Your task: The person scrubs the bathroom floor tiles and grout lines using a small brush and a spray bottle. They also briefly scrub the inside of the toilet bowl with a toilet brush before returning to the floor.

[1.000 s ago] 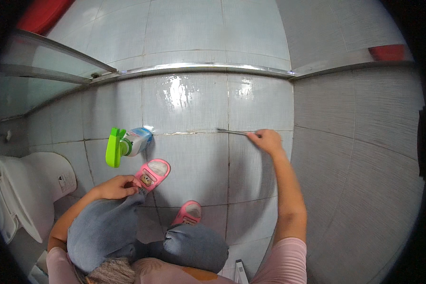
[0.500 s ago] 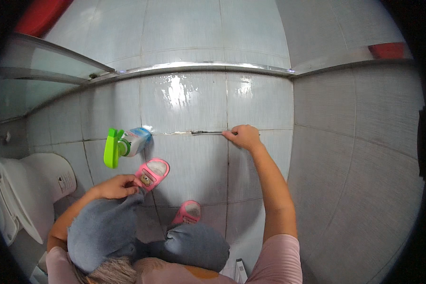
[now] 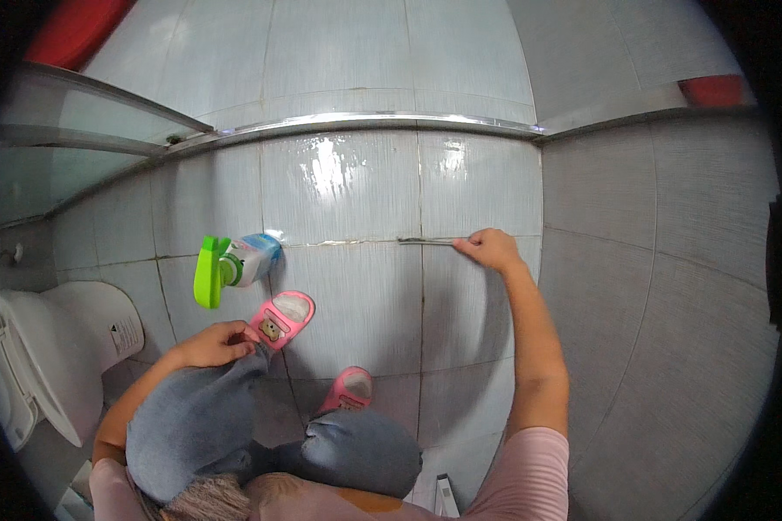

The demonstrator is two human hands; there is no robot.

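Note:
My right hand [image 3: 493, 250] is closed around the end of a slim brush [image 3: 426, 240] with a grey handle and a dark head. The brush lies low along a grout line [image 3: 347, 241] between the pale floor tiles, its head pointing left. My left hand [image 3: 213, 344] lies over my bent left knee with its fingers curled in beside the pink slipper [image 3: 283, 319]; what they hold, if anything, is hidden. A spray bottle [image 3: 250, 260] with a bright green trigger head stands on the floor left of the brush, near the wet end of the grout line.
A white toilet [image 3: 52, 347] is at the left. Wet patches [image 3: 330, 165] shine on the far tiles, before a metal door track [image 3: 365, 120]. A glass panel [image 3: 87, 165] stands far left; a grey tiled wall [image 3: 652, 304] rises at the right. A second pink slipper [image 3: 349, 388] is near my right knee.
My right hand has drawn the brush to the right along the grout line, toward the wall. My left hand and the spray bottle have stayed in place.

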